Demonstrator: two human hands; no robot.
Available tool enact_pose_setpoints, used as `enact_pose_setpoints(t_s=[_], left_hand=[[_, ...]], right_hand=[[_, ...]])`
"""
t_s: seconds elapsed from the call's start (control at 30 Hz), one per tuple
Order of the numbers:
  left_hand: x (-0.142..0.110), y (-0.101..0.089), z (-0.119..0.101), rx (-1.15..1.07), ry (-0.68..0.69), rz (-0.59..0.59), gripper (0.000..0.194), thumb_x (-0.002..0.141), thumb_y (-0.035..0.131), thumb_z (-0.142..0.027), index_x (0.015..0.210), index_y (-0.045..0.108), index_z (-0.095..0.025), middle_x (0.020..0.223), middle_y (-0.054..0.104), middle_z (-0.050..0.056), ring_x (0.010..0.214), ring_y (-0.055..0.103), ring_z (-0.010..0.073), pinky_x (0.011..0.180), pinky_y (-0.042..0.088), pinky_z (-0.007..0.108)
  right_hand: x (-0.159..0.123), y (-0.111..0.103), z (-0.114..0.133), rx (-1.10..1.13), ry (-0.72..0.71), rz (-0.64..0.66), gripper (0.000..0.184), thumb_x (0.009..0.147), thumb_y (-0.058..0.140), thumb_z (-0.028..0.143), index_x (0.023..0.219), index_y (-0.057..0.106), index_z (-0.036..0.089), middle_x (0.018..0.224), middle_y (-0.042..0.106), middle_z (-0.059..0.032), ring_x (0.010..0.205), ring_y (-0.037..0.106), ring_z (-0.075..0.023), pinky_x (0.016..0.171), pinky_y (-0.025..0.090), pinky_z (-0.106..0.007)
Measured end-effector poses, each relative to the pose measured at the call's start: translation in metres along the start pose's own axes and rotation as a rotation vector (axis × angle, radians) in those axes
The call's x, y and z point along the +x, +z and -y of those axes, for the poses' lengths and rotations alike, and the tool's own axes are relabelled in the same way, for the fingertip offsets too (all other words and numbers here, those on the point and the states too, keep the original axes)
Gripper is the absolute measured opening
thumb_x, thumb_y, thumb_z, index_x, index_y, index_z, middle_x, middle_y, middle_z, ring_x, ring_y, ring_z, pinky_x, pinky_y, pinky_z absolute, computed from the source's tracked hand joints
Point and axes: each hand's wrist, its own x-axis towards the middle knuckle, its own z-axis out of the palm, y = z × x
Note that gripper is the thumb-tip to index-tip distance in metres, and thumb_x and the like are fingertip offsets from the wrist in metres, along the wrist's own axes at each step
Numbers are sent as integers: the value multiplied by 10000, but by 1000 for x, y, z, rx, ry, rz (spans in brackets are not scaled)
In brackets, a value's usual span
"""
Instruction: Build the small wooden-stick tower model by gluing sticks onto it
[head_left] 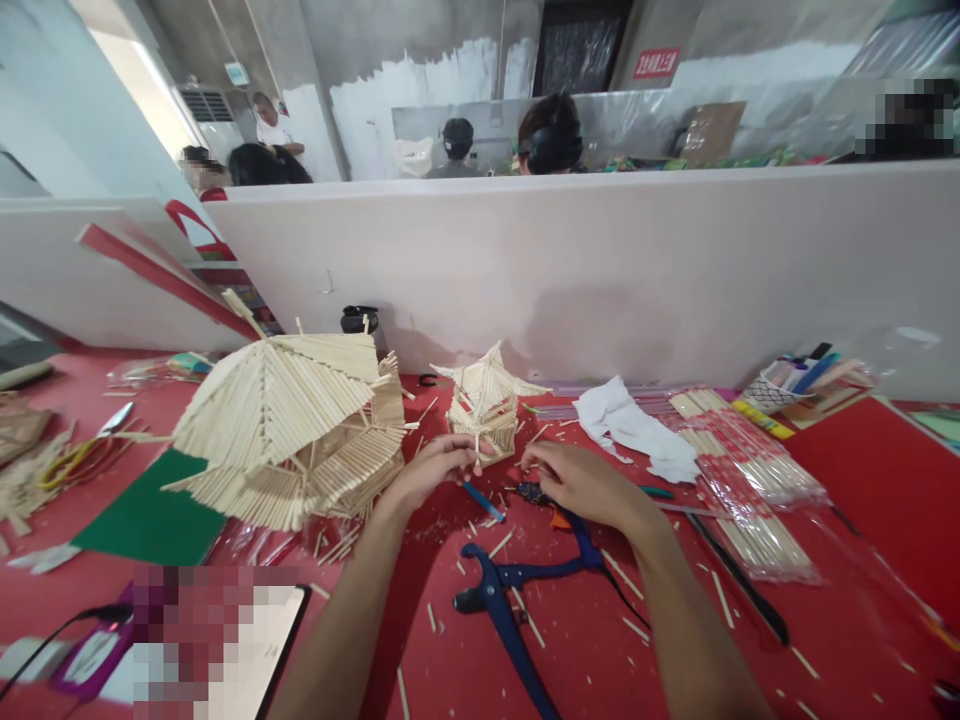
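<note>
A small pavilion model (487, 385) built from thin wooden sticks stands on the red table in front of me. My left hand (442, 465) is at its front left corner, fingers pinched on its lower part. To the right of the model, my right hand (581, 478) is curled with its fingertips together; whatever they hold is too small or hidden. Under and beside that hand lies a dark blue tool (581, 545), partly covered. A blue-handled cutter (491, 590) lies nearer to me. Between the hands is a short blue stick (484, 502).
A larger stick-built pavilion (285, 430) stands at left beside a green sheet (157, 510) and yellow-handled scissors (79, 455). At right are crumpled tissue (634, 430), bagged sticks (750, 470) and a pen basket (780, 385). A white partition (600, 260) runs behind; people sit beyond it.
</note>
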Motion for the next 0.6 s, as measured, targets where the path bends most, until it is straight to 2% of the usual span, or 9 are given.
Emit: enact_pose_setpoints(t_s=[0.17, 0.6], left_hand=[[0, 0, 2, -14, 14, 10, 299, 739, 639, -274, 996, 734, -154, 703, 626, 19, 613, 514, 103, 573, 361, 209], [2, -2, 4, -58, 6, 27, 293, 749, 642, -283, 996, 735, -155, 704, 620, 23, 615, 507, 99, 585, 360, 205]], right_hand=[[0, 0, -2, -5, -4, 3, 286, 816, 442, 114, 996, 632, 228, 916, 689, -46, 801, 605, -182, 710, 389, -285], [0, 1, -3, 7, -3, 0, 293, 827, 435, 115, 1004, 637, 232, 937, 694, -51, 842, 620, -194, 747, 413, -297]])
